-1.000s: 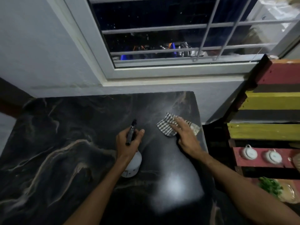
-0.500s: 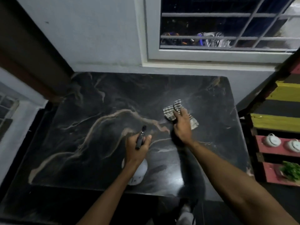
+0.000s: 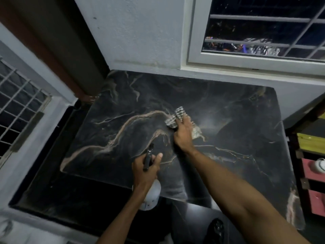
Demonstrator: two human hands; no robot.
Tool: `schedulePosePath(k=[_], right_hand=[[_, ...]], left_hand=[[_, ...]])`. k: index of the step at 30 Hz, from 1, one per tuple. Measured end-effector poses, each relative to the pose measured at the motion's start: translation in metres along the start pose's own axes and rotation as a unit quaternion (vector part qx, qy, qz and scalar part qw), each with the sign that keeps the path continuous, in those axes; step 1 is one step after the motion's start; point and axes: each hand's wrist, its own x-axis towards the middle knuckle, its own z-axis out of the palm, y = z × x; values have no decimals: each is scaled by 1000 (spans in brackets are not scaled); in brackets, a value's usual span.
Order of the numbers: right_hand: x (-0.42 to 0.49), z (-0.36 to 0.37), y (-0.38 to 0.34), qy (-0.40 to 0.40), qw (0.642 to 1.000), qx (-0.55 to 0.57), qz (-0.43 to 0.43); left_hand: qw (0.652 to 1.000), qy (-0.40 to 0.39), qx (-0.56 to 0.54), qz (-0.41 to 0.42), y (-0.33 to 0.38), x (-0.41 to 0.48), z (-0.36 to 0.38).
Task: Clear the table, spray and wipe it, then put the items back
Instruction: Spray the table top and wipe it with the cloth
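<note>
The black marble table (image 3: 237,138) with pale veins fills the middle of the view. My left hand (image 3: 145,170) grips the black trigger head of a white spray bottle (image 3: 151,197) near the table's front edge. My right hand (image 3: 182,133) presses flat on a crumpled checked cloth (image 3: 175,117) at the table's centre, fingers spread over it. A faint wet haze lies on the marble just right of the cloth. No other items stand on the table top.
A painted wooden shelf (image 3: 313,166) in yellow and pink stands at the right with a white pot (image 3: 319,165) on it. A white-framed barred window (image 3: 255,41) sits behind the table. A second barred window (image 3: 15,110) is at the left.
My right hand has slid the cloth leftward toward the table's centre. My head has turned left, so more of the left wall shows. My left hand keeps hold of the bottle.
</note>
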Motion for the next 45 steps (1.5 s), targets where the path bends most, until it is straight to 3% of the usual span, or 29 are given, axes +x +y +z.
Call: schedulePosePath(k=[3, 5, 6, 8, 10, 15, 19, 21, 24, 28, 32, 34, 35, 39, 41, 43, 45], right_hand=[[-44, 32, -41, -113, 960, 4, -256], [-65, 35, -33, -151, 932, -28, -328], [-64, 28, -17, -140, 945, -33, -293], [-59, 6, 22, -58, 987, -32, -143], [-73, -12, 55, 6, 999, -27, -33], [-158, -47, 87, -138, 972, -55, -180], [-180, -117, 150, 46, 998, -17, 36], [-190, -120, 155, 63, 993, -46, 87], [-202, -76, 116, 27, 998, -33, 38], [-197, -1, 42, -102, 993, -3, -66], [-206, 37, 7, -148, 980, -19, -129], [-230, 30, 24, -117, 979, -40, -161], [-240, 17, 40, -82, 987, -43, -133], [-262, -35, 91, 80, 992, -26, 91], [-272, -40, 85, 51, 995, -26, 77], [-289, -43, 92, -24, 998, -48, -25], [-297, -71, 124, -4, 999, -48, -14]], left_hand=[[999, 39, 30, 8, -8, -11, -17], [998, 46, 39, 7, -11, -18, -21], [998, 43, 37, 9, -11, -22, -21], [999, 34, 34, 17, -10, -32, -15], [999, 30, 29, 16, -9, -46, -4], [999, 2, 30, 25, 0, -82, 34], [1000, -23, 10, 3, -10, -117, 54], [999, -32, 10, -7, -19, -131, 54], [998, -30, 39, -31, -34, -144, 44], [996, -11, 82, -43, -54, -148, 12], [996, 1, 79, -39, -66, -141, -27], [997, -7, 74, -20, -66, -135, -36], [997, -19, 72, -12, -67, -133, -36], [996, -65, 53, 28, -62, -134, -21], [995, -90, 30, 37, -58, -138, -6], [992, -114, 26, 58, -50, -145, 14], [988, -135, 23, 68, -43, -152, 38]])
